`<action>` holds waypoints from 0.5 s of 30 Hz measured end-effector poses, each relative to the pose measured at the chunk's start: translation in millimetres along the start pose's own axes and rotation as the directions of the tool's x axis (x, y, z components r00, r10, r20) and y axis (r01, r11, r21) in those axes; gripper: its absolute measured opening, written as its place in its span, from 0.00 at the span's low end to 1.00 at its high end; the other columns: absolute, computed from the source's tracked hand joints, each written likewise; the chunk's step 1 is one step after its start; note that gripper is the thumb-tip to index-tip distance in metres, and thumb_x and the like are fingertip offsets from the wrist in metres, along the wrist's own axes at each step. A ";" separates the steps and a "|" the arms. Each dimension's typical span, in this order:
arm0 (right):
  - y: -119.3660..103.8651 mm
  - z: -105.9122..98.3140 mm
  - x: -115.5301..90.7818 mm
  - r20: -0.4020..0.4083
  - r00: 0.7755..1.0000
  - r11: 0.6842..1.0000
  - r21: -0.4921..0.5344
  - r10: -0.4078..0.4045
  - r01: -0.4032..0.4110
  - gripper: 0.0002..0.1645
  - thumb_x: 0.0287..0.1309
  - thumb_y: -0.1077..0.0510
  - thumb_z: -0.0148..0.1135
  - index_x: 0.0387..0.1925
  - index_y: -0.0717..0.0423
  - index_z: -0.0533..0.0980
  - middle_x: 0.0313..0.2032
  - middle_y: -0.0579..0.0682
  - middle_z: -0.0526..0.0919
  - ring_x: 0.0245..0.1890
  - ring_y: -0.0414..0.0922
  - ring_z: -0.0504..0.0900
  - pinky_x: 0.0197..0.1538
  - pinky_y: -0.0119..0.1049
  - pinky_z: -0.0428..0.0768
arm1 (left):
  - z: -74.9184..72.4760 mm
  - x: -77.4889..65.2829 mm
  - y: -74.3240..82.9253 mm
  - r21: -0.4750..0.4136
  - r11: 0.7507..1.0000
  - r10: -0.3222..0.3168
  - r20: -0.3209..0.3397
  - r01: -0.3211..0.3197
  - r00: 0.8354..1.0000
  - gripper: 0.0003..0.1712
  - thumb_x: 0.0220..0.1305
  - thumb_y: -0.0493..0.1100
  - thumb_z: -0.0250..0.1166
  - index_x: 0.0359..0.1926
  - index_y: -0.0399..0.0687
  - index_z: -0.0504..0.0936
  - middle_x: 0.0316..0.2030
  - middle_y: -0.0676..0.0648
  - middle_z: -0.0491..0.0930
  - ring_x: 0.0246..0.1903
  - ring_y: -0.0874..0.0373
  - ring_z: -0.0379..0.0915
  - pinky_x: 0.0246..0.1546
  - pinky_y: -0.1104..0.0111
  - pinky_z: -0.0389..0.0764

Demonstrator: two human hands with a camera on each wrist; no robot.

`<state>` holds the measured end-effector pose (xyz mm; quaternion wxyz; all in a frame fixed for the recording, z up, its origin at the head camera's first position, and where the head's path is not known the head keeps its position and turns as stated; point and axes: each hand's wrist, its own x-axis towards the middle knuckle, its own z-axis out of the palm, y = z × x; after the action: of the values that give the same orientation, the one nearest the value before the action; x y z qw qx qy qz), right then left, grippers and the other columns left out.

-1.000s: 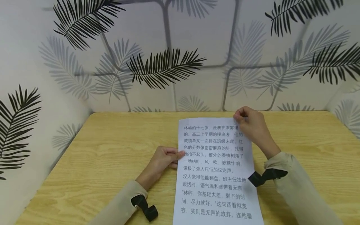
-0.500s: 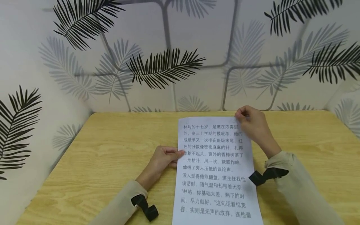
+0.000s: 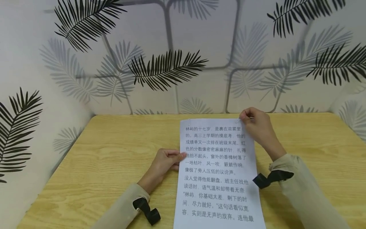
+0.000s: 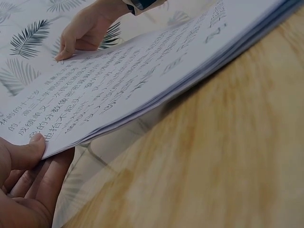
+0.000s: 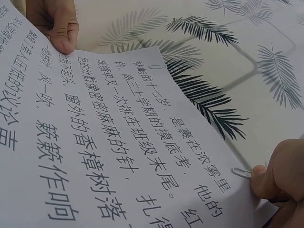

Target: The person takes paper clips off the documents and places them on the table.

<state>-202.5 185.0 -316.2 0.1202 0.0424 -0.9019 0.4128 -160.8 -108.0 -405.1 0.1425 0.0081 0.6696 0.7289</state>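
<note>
A thin stack of white paper (image 3: 214,178) with printed Chinese text is held up over the table. My left hand (image 3: 164,165) grips its left edge, the thumb on the front and the fingers behind, as the left wrist view shows. At the top right corner, my right hand (image 3: 258,127) pinches a small paper clip (image 5: 241,172), whose looped end sticks out past the thumb along the top edge. Another paper clip (image 5: 156,67) sits on the top left corner. Several sheet edges (image 4: 156,102) show along the side of the stack in the left wrist view.
Below lies a wooden table (image 3: 114,143) with a light grain. Behind it rises a wall (image 3: 197,41) patterned with dark and grey leaves. A black strap (image 3: 147,211) is on the left sleeve and another black strap (image 3: 271,178) on the right.
The paper stack has shifted slightly to the left. My right hand has moved a little up and right at the corner; the left hand has hardly moved.
</note>
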 end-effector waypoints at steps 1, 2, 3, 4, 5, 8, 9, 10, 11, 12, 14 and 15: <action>0.8 0.2 0.0 0.005 1.000 1.000 -0.001 0.007 -0.007 0.09 0.69 0.62 0.51 0.38 0.66 0.74 0.44 0.65 0.80 0.45 0.57 0.78 0.47 0.45 0.74 | 0.0 -0.6 -0.6 -0.001 1.000 -0.004 -0.002 0.004 1.000 0.13 0.62 0.31 0.65 0.45 0.23 0.81 0.35 0.36 0.85 0.27 0.54 0.84 0.30 0.66 0.86; 1.6 0.6 0.1 0.008 1.000 1.000 -0.004 0.009 -0.009 0.09 0.69 0.62 0.52 0.38 0.66 0.74 0.44 0.65 0.80 0.44 0.57 0.77 0.47 0.44 0.74 | 0.0 -1.1 -1.4 -0.001 1.000 -0.005 -0.003 0.005 1.000 0.14 0.62 0.31 0.65 0.45 0.23 0.81 0.35 0.36 0.85 0.28 0.54 0.84 0.31 0.66 0.86; 2.5 0.9 0.3 0.011 1.000 1.000 -0.009 0.008 -0.008 0.09 0.69 0.62 0.52 0.38 0.66 0.74 0.43 0.65 0.80 0.43 0.56 0.77 0.47 0.43 0.73 | -0.3 -1.5 -2.2 -0.001 1.000 -0.006 -0.005 0.006 1.000 0.14 0.62 0.32 0.65 0.45 0.23 0.81 0.35 0.36 0.85 0.28 0.54 0.84 0.31 0.66 0.86; 2.9 1.2 0.5 0.014 1.000 1.000 -0.011 0.006 -0.006 0.09 0.69 0.62 0.52 0.38 0.66 0.74 0.42 0.64 0.80 0.42 0.56 0.77 0.46 0.43 0.73 | -0.5 -1.8 -3.0 0.000 1.000 -0.004 -0.004 0.004 1.000 0.14 0.62 0.32 0.65 0.45 0.23 0.81 0.35 0.36 0.85 0.28 0.54 0.84 0.31 0.66 0.86; 3.5 1.4 0.7 0.016 1.000 1.000 -0.016 0.000 0.000 0.09 0.69 0.63 0.51 0.38 0.66 0.74 0.41 0.64 0.80 0.40 0.55 0.76 0.45 0.42 0.73 | -0.6 -2.2 -3.7 0.001 1.000 -0.002 -0.004 0.002 1.000 0.14 0.62 0.32 0.65 0.45 0.23 0.81 0.35 0.36 0.85 0.28 0.54 0.84 0.31 0.66 0.86; 4.4 1.6 0.6 0.015 0.999 0.999 -0.032 -0.034 0.035 0.08 0.68 0.64 0.51 0.38 0.66 0.74 0.38 0.63 0.80 0.37 0.54 0.75 0.42 0.40 0.72 | -0.5 -2.0 -3.3 0.007 1.000 0.002 -0.006 -0.002 1.000 0.14 0.62 0.33 0.65 0.45 0.24 0.81 0.35 0.35 0.85 0.28 0.54 0.84 0.31 0.66 0.86; 4.5 1.3 0.5 0.011 0.999 0.998 -0.043 -0.049 0.050 0.08 0.68 0.65 0.50 0.38 0.66 0.73 0.38 0.63 0.80 0.36 0.54 0.75 0.40 0.40 0.72 | -0.3 -1.6 -2.9 0.008 1.000 0.003 -0.004 -0.003 1.000 0.14 0.62 0.33 0.65 0.45 0.24 0.81 0.35 0.35 0.85 0.28 0.54 0.84 0.31 0.66 0.86; 4.6 1.0 0.2 0.008 0.998 0.997 -0.051 -0.060 0.060 0.07 0.68 0.65 0.50 0.37 0.67 0.73 0.37 0.63 0.80 0.35 0.53 0.75 0.39 0.39 0.72 | 0.0 -1.4 -2.5 0.010 1.000 0.004 -0.002 -0.004 1.000 0.14 0.62 0.33 0.65 0.45 0.24 0.81 0.36 0.35 0.85 0.28 0.54 0.84 0.31 0.65 0.86; 5.1 0.8 -0.1 0.003 0.997 0.995 -0.063 -0.073 0.073 0.07 0.68 0.65 0.50 0.37 0.67 0.73 0.37 0.63 0.80 0.34 0.53 0.75 0.38 0.38 0.72 | 0.4 -1.2 -1.9 0.011 1.000 0.006 0.000 -0.006 1.000 0.14 0.62 0.32 0.65 0.45 0.24 0.81 0.36 0.35 0.85 0.28 0.53 0.84 0.31 0.65 0.86; 5.8 0.7 -0.3 -0.001 0.997 0.994 -0.072 -0.082 0.082 0.07 0.68 0.66 0.50 0.37 0.67 0.73 0.36 0.63 0.79 0.33 0.53 0.75 0.36 0.38 0.72 | 0.8 -1.1 -1.4 0.011 1.000 0.005 0.001 -0.005 1.000 0.14 0.62 0.32 0.65 0.45 0.24 0.81 0.36 0.35 0.85 0.28 0.53 0.84 0.32 0.65 0.86; 7.3 0.1 -0.7 -0.009 0.995 0.991 -0.088 -0.098 0.097 0.07 0.68 0.66 0.50 0.37 0.68 0.72 0.35 0.63 0.79 0.32 0.53 0.75 0.35 0.38 0.72 | 1.6 -1.0 -0.7 0.010 1.000 0.004 0.003 -0.004 1.000 0.14 0.62 0.32 0.65 0.45 0.23 0.81 0.35 0.35 0.85 0.28 0.53 0.84 0.31 0.65 0.86; 7.9 -0.3 -0.7 -0.011 0.995 0.991 -0.090 -0.101 0.100 0.07 0.68 0.66 0.49 0.37 0.68 0.72 0.35 0.63 0.79 0.32 0.53 0.75 0.35 0.38 0.72 | 1.9 -0.9 -0.3 0.010 1.000 0.005 0.006 -0.005 1.000 0.14 0.62 0.32 0.65 0.45 0.23 0.81 0.35 0.35 0.85 0.28 0.54 0.84 0.31 0.65 0.86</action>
<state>-203.2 190.4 -321.9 0.1498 0.0791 -0.9152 0.3658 -159.4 -106.3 -405.0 0.1425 0.0125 0.6729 0.7258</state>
